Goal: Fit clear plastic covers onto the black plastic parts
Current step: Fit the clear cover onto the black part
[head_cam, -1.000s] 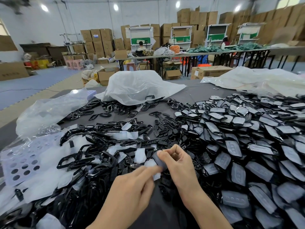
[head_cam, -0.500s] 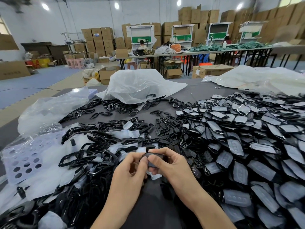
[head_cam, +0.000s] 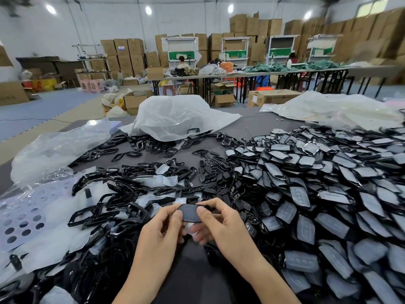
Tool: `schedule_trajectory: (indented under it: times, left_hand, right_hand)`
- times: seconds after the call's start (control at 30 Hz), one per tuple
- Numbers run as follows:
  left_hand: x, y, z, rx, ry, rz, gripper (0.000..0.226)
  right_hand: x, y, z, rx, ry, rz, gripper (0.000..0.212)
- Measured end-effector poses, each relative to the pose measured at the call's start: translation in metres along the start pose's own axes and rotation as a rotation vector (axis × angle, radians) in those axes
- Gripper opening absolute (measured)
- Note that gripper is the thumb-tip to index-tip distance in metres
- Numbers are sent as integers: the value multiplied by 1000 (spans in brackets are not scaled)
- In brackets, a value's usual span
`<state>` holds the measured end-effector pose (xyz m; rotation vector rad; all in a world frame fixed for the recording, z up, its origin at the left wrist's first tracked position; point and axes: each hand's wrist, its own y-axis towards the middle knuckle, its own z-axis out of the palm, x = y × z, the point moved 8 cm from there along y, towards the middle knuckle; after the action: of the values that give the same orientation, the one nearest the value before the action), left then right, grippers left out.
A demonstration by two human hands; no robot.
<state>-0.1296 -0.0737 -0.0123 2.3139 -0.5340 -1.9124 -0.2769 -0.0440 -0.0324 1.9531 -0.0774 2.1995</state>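
Head view. Left hand (head_cam: 162, 229) and right hand (head_cam: 221, 224) meet above the grey table (head_cam: 252, 126). Thumbs and forefingers are clamped on opposite ends of a flat black oval plastic part (head_cam: 189, 212), with the remaining fingers curled beneath it. Right of this part: a heap of black parts under clear covers (head_cam: 328, 194). Left of it: glossy black plastic frames (head_cam: 105, 205). Beyond it: a crumpled white plastic bag (head_cam: 175, 117).

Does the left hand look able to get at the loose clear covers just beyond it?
Probably yes: the clear covers lie exposed atop the black frames, nothing between. But the left hand and right hand both pinch a black part, so it must let go first.
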Motion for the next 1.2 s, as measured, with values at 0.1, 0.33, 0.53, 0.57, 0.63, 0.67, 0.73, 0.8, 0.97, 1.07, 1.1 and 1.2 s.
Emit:
schedule_trajectory:
  times: [0.1,0.33,0.53,0.57,0.63,0.67,0.73,0.8,0.97,1.07,1.1,1.2]
  left_hand:
    - [-2,-4,4,46,140,73,22]
    - [-4,-19,32,133,1004,496,58]
    - [6,1,9,7,1197,366,56]
    - [5,2,9,10,1205,375,48]
    - [3,3,7,1,1226,374,41]
    - [2,4,5,-11,1225,354,37]
    - [-2,4,0,-70,1209,342,15]
    - [0,7,-3,-72,1155,292,19]
    - [6,11,-8,-69,1057,161,19]
    - [5,9,-10,-81,994,143,20]
    - [3,9,-11,-86,974,150,18]
    - [-11,5,-12,-140,917,251,16]
  right_hand:
    - [13,4,-28,-110,9,-34,6]
    - [95,11,-170,-719,177,-238,61]
    - [82,-3,-118,-594,-238,-232,59]
    - [75,0,-96,-512,-338,-240,56]
    - [63,6,-50,-339,-572,-293,54]
    - [54,10,-29,-250,-720,-322,54]
    - [28,17,2,-96,-1033,-310,55]
    - [-1,21,15,6,-1268,-207,54]
    - [-13,20,20,0,-1394,-254,40]
    - [-12,19,17,-8,-1423,-267,37]
    - [-12,18,17,-11,-1436,-266,37]
    - [-10,17,19,-16,-1454,-267,40]
